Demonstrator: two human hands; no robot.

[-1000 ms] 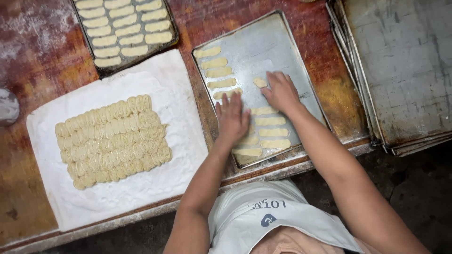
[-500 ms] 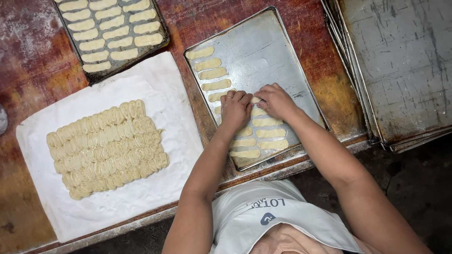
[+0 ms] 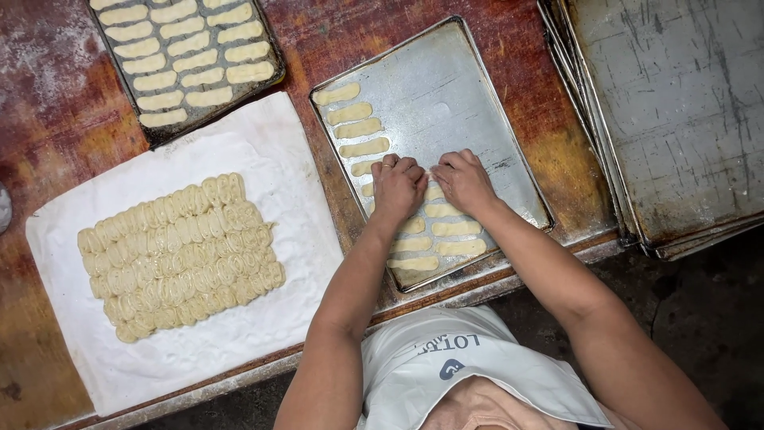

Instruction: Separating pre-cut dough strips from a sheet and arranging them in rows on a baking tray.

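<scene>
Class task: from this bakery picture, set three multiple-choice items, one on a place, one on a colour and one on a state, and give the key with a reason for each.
1. Where is the block of packed dough pieces?
A. on the white cloth
B. on the stacked trays
C. on the floor

2. What colour is the table top?
A. blue
B. reddish brown
C. green

3. How full is the tray under the hands?
A. completely full
B. empty
C. partly filled

Key: 1 A, the block lies on the white cloth on the table. 2 B, the worn surface shows reddish brown. 3 C, dough sticks fill the tray's left side where the left hand and right hand rest, while its right side is bare metal.
</scene>
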